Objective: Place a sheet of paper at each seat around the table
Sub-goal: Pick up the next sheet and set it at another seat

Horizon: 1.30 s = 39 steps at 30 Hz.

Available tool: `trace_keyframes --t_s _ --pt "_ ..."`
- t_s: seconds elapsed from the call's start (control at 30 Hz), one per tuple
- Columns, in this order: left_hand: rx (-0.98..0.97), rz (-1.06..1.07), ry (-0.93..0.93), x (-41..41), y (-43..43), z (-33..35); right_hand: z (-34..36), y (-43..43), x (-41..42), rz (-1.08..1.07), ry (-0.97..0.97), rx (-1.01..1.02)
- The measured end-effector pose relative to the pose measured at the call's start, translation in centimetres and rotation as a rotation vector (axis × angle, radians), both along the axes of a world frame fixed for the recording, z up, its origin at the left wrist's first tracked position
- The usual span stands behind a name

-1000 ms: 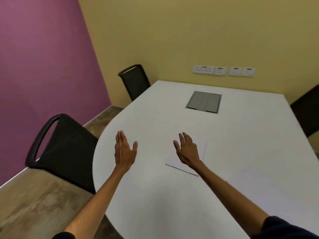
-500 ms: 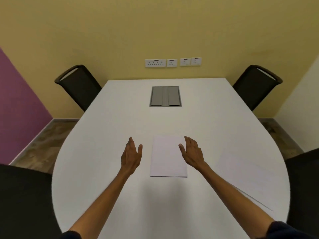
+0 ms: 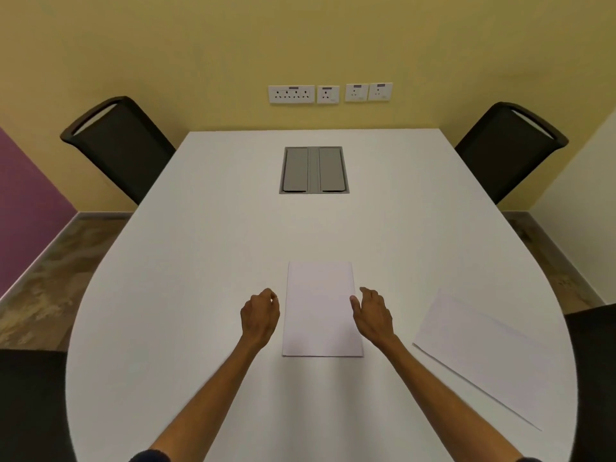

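Observation:
A white stack of paper (image 3: 320,305) lies flat in the middle of the white oval table (image 3: 206,268), straight ahead of me. My left hand (image 3: 260,316) rests just left of the stack with its fingers curled in, holding nothing. My right hand (image 3: 372,316) sits at the stack's right edge, thumb out and close to the paper, fingers bent down. A single white sheet (image 3: 483,358) lies askew on the table's near right, by the near right seat.
Black chairs stand at the far left (image 3: 123,145), far right (image 3: 506,148), near left (image 3: 30,405) and near right (image 3: 596,378). A grey cable hatch (image 3: 314,170) is set into the tabletop. Wall sockets (image 3: 328,94) sit above the table's far end.
My view swung right from the left side to face the table squarely. Both hands came down beside the stack, and the left hand's fingers curled in.

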<state>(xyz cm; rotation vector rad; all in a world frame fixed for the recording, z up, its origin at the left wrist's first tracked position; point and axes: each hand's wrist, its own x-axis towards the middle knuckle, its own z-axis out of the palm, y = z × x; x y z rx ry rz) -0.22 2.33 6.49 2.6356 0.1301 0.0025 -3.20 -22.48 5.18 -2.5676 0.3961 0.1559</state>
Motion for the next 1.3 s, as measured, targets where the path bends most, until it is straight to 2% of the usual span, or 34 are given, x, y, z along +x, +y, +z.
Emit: trace_keyframes --t_s 0.2,0.37,0.47,0.63,1.0,1.13,1.3 --pt "-0.045 -0.014 0.171 1.8 -1.4 -4.1 -3.9 -1.0 2.0 -0.078 0.114 0.023" --pt "-0.034 -0.005 0.381 2.8 -2.9 -7.2 -7.4 -1.8 2.9 -0.131 0.188 0.035" --pt "0.004 -0.004 0.442 3.0 -3.4 -9.0 -9.1 -1.6 3.1 -0.150 0.212 0.058" --pt "0.063 0.003 0.412 2.8 -4.7 -10.4 -10.4 -0.8 3.1 -0.180 0.193 0.090" --pt "-0.018 0.059 0.326 2.1 -5.6 -11.3 -10.5 -0.2 2.5 -0.268 0.124 0.130" --pt "-0.115 0.140 0.236 2.3 -5.7 -11.2 -10.1 -0.1 2.7 -0.339 0.049 0.174" --pt "-0.267 0.282 0.218 3.2 -5.8 -10.6 -9.6 -0.3 3.4 -0.525 0.086 0.322"
